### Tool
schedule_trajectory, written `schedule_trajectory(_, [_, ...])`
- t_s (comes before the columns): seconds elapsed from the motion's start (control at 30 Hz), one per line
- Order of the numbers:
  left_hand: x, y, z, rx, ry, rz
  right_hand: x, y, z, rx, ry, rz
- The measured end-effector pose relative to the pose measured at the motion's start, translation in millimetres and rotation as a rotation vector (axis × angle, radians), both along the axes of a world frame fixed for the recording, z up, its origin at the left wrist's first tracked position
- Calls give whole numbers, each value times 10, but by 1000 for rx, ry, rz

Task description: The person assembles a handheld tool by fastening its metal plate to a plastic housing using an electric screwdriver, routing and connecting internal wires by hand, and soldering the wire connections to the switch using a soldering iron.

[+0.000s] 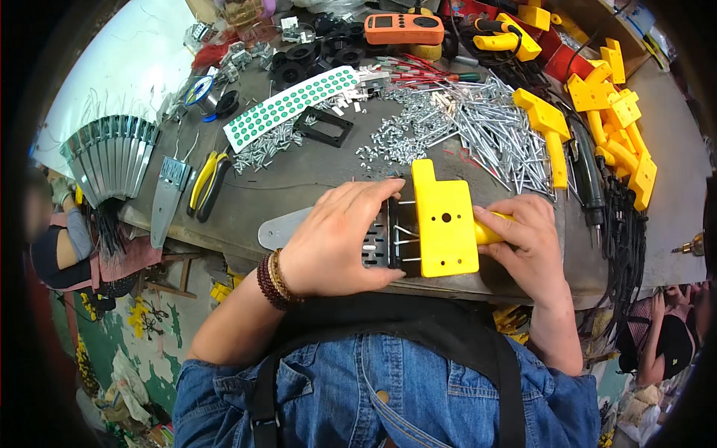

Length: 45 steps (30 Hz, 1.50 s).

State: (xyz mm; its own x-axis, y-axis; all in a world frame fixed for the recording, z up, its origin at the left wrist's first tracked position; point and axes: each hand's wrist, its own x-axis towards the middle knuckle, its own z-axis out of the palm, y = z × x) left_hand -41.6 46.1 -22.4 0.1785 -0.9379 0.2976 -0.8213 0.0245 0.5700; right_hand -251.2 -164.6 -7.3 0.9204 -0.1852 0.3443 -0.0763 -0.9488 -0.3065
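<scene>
Hands met at the grey counter (pixel 314 175) edge: left hand (pixel 340 239) lay clamped over a black slotted plastic block (pixel 379 246), right hand (pixel 526 239) gripped the yellow flat plastic housing (pixel 446 220), joined by metal pins.

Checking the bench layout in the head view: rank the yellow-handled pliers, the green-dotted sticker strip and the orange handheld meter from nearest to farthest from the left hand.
1. yellow-handled pliers, just left of the left hand.
2. green-dotted sticker strip, farther up the bench.
3. orange handheld meter, at the far edge.
</scene>
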Motion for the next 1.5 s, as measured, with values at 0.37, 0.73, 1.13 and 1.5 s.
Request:
schedule_trajectory(0.37, [41,32,-4,20,105,-57,167,89,-14,-18,-20,50])
schedule_trajectory(0.73, [-243,-370,181,85,-157,-192,-414,-941,121,-10,72,-272])
schedule_trajectory(1.13, [-508,-558,169,37,-149,-251,-871,-2126,435,789,-275,-661])
schedule_trajectory(1.5, [-492,-543,180,33,-160,-248,-901,-884,149,1034,-796,-78])
